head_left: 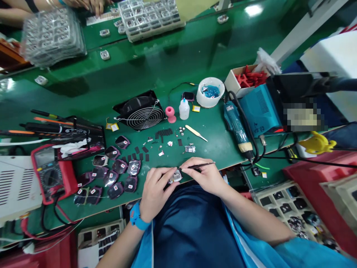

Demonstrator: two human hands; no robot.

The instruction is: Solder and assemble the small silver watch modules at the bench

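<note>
Close to my body, at the table's front edge, my left hand grips a small pale watch case with its inside facing up. My right hand is closed around a thin dark pair of tweezers, whose tip meets the case's upper edge. What the tip touches is too small to make out. Just beyond my hands lie a small circuit board, a cream-handled tool and scattered tiny parts. Dark rectangular pads and several purple-framed watches with white labels spread to the left.
A fan, a white bottle and a white tub stand farther back. An electric screwdriver and its cable lie right, a red multimeter left. Another person's hands work beyond stacked clear trays.
</note>
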